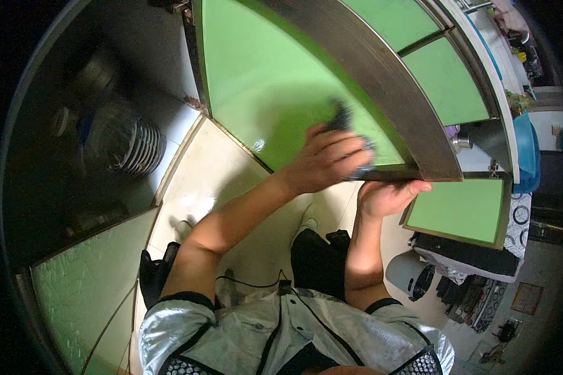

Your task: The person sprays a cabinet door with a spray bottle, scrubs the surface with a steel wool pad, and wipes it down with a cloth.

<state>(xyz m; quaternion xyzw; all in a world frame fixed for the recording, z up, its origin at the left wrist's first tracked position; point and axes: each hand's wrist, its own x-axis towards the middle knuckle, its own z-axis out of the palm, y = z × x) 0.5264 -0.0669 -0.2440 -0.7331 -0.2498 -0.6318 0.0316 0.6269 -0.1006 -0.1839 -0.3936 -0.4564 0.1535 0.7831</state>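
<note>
In the head view, my left hand [330,157] holds a dark, bunched cloth [341,117] against the green panel of a cabinet door [253,79]. Both the hand and the cloth are blurred, so the cloth's exact kind is unclear. The door has a broad brown metal frame [384,70] and stands swung out in front of me. My right hand [387,197] grips the frame's edge near its corner, thumb stretched along it and most fingers hidden behind. A wet-looking bright spot shows on the panel left of my left hand.
A dark open cabinet [131,84] at left holds a stack of dishes [143,147]. More green doors [445,79] line the right, beside a metal cup [462,141]. Another door [457,211] stands open at right. A grey bucket [406,274] is on the tiled floor [258,234].
</note>
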